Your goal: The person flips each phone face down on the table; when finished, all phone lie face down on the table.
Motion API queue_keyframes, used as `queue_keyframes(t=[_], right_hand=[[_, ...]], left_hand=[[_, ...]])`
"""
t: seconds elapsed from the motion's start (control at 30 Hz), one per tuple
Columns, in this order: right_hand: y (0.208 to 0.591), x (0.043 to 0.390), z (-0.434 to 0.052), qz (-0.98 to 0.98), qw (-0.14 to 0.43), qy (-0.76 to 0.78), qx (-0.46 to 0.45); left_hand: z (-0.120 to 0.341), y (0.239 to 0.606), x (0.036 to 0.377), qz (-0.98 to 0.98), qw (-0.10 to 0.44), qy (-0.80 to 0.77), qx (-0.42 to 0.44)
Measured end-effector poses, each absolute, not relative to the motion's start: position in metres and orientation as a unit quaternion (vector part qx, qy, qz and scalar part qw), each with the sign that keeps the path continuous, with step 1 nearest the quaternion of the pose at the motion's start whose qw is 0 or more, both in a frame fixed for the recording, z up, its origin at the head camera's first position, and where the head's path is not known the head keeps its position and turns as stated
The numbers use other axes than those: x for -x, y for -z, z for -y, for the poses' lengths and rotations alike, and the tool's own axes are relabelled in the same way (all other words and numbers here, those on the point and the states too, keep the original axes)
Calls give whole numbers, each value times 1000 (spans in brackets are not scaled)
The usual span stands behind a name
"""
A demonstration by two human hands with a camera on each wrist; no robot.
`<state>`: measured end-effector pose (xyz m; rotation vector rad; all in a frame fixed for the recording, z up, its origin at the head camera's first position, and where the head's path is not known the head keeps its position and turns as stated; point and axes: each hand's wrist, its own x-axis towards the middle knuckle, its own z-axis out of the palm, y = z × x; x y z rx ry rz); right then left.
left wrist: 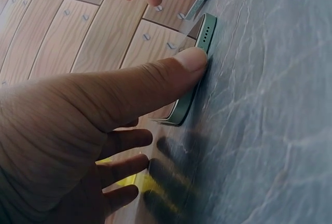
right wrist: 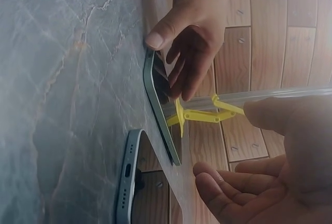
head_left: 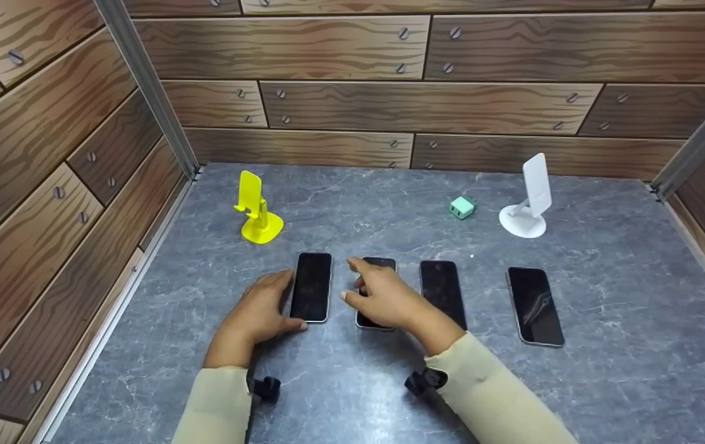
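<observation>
Four-sided black-screened smartphones lie screen up in a row. At the leftmost smartphone (head_left: 311,287), my left hand (head_left: 261,309) has its thumb on the near edge, with the other fingers spread along the left side. The left wrist view shows that thumb (left wrist: 155,81) against the phone's port edge (left wrist: 206,33). My right hand (head_left: 389,296) hovers over the second smartphone (head_left: 375,322), hiding much of it; its fingers are loosely bent and hold nothing. In the right wrist view, the right fingers (right wrist: 244,187) are apart from the phone below (right wrist: 126,177).
Farther right lie a third smartphone (head_left: 442,287), partly behind the right forearm, and another smartphone (head_left: 536,306). Behind the row stand a yellow phone stand (head_left: 261,227), a mint-green charger plug (head_left: 462,208) and a white phone stand (head_left: 536,185). Wood-patterned walls (head_left: 340,105) enclose the grey marbled table (head_left: 352,203).
</observation>
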<state>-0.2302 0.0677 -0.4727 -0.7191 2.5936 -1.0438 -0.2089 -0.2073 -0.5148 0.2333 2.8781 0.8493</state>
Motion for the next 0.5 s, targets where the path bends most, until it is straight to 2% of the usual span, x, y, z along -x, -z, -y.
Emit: queue_keyframes(t=[0.5], right_hand=[[480,230,-49,-887,117,355,270]], left_hand=[[208,516,209,-954,62,-277,-93]])
